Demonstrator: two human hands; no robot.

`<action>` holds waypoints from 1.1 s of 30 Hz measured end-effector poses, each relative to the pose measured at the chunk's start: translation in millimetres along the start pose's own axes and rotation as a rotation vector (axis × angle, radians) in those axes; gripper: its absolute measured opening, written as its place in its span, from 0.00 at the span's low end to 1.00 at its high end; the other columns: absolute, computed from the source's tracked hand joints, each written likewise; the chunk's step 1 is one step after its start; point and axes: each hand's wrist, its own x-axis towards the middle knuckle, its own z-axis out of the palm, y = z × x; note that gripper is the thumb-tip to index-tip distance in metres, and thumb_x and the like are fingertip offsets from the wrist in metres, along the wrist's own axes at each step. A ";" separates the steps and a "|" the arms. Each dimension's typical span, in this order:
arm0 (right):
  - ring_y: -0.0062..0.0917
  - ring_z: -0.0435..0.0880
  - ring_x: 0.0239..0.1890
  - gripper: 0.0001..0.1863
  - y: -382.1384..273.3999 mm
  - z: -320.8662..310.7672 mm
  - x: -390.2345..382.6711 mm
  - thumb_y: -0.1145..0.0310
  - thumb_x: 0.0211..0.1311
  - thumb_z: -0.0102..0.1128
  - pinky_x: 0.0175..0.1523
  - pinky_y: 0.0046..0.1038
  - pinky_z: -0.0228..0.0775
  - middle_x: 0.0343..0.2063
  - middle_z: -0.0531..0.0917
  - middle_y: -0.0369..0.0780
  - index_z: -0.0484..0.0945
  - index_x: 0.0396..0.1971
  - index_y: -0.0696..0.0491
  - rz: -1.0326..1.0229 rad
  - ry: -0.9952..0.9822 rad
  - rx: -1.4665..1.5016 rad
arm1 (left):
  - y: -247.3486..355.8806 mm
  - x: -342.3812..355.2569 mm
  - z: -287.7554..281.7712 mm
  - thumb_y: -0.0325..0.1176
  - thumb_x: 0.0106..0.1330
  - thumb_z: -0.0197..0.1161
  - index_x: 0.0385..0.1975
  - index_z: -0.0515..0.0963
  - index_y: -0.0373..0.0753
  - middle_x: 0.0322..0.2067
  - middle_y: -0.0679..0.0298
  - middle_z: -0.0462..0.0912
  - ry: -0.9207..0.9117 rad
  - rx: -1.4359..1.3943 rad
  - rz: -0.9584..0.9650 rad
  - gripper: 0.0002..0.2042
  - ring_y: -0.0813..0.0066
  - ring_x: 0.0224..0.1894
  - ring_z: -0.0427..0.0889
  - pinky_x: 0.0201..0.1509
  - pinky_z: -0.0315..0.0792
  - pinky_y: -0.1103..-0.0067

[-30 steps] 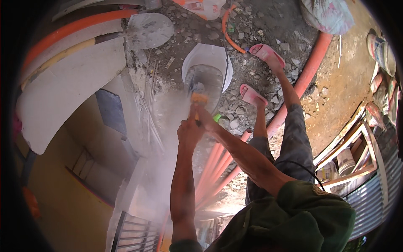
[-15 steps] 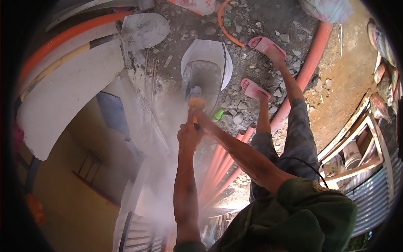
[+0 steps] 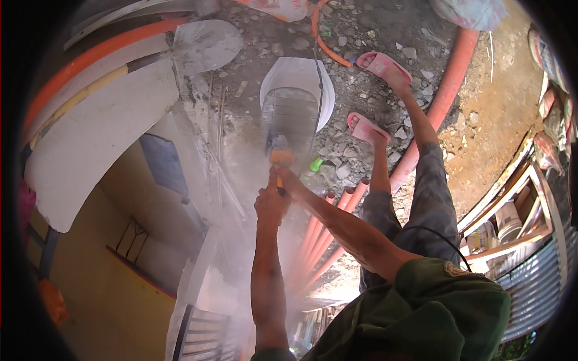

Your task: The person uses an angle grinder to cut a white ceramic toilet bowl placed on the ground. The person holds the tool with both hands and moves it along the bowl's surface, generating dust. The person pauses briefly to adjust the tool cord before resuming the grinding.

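Since the earlier frame, your orange angle grinder (image 3: 281, 157) has moved down the picture, toward the near end of the grey grooved slab (image 3: 294, 111), which lies at upper centre of the frame, over the white tub (image 3: 291, 73). Your left hand (image 3: 271, 206) and right hand (image 3: 291, 184) are both wrapped around the grinder, though the finger contact is partly hidden. Slab lies directly above this grip, its long axis running up the frame, with your right hand nearer.
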 end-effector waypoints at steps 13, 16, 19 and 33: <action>0.18 0.76 0.41 0.16 12.8 -9.9 7.1 0.52 0.75 0.49 0.47 0.28 0.71 0.38 0.77 0.32 0.74 0.48 0.48 0.020 -0.024 0.041 | -2.3 -0.8 6.0 0.43 0.63 0.58 0.75 0.52 0.60 0.37 0.39 0.81 0.075 -0.020 0.017 0.37 0.38 0.40 0.83 0.48 0.75 0.54; 0.19 0.77 0.39 0.16 21.5 -14.6 13.7 0.52 0.75 0.49 0.45 0.29 0.72 0.37 0.78 0.33 0.73 0.48 0.48 0.022 -0.029 0.066 | -4.9 -1.2 8.9 0.43 0.64 0.57 0.75 0.52 0.59 0.37 0.39 0.81 0.081 -0.010 0.027 0.37 0.38 0.41 0.83 0.48 0.75 0.54; 0.20 0.78 0.38 0.15 30.3 -21.1 20.1 0.52 0.75 0.49 0.43 0.29 0.73 0.36 0.78 0.34 0.73 0.47 0.48 0.013 -0.034 0.085 | -6.0 0.5 11.4 0.43 0.64 0.56 0.75 0.52 0.58 0.38 0.38 0.81 0.057 -0.004 0.019 0.37 0.38 0.41 0.83 0.49 0.75 0.54; 0.18 0.78 0.38 0.16 32.5 -16.5 9.5 0.51 0.76 0.47 0.45 0.27 0.72 0.36 0.77 0.32 0.72 0.48 0.47 0.045 -0.001 0.018 | -19.4 5.0 26.9 0.46 0.57 0.69 0.75 0.49 0.59 0.37 0.38 0.82 0.050 -0.008 -0.015 0.46 0.36 0.42 0.83 0.48 0.76 0.53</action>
